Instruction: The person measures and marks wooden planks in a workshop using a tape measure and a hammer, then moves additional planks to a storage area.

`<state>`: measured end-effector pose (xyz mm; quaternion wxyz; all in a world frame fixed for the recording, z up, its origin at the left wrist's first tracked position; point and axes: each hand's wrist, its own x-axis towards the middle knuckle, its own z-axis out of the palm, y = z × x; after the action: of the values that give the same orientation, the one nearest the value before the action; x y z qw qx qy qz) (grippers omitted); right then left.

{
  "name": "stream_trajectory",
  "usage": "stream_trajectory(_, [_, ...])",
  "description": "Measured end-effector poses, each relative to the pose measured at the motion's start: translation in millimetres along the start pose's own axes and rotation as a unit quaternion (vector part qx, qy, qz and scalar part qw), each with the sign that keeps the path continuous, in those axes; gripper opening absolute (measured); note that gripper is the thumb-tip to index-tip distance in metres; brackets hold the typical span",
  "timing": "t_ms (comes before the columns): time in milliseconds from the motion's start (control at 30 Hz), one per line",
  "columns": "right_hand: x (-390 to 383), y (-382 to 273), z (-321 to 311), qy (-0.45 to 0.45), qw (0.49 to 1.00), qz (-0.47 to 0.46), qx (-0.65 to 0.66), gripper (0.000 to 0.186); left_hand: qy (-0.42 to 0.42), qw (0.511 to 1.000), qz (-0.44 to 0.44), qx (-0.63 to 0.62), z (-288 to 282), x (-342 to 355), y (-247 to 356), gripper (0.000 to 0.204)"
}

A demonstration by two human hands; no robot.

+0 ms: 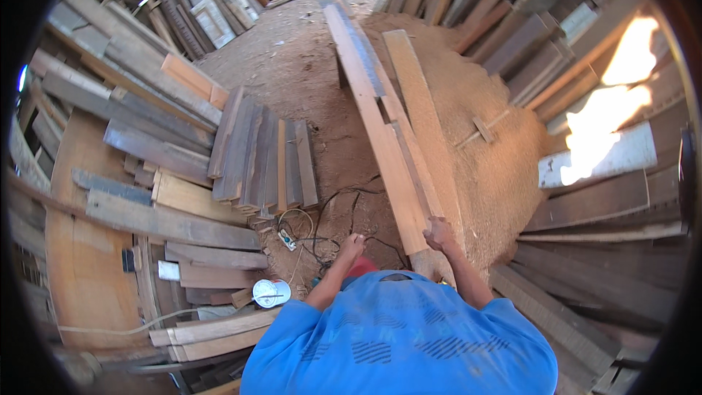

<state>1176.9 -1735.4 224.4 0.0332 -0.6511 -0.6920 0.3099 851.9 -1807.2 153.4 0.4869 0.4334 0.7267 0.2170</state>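
Note:
A long light-brown plank (393, 173) runs away from me on a narrow wooden support, with a dark gap partway along it and a narrower strip (415, 164) on its right side. My right hand (440, 235) is at the plank's near right corner, its fingers bent around the edge. To the left, apart from the plank, my left hand (352, 246) is closed with the fingers curled. Whatever it may hold is too small to make out. Just below that hand shows a red patch (362, 268), mostly hidden by my blue shirt.
Sawdust (497, 183) is heaped right of the plank, where a second board (420, 95) lies. Dark cables and a power socket (287, 240) lie on the ground at left. A white bucket (271, 293) stands near stacked boards (267, 150). More timber lines both sides.

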Motion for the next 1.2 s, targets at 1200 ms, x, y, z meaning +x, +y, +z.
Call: stream_trajectory(1200, [52.3,-64.6,76.0,-0.026,0.999,-0.019,-0.038,0.089,0.149,0.955,-0.235,-0.1,-132.1,-74.1,-269.7,0.034])
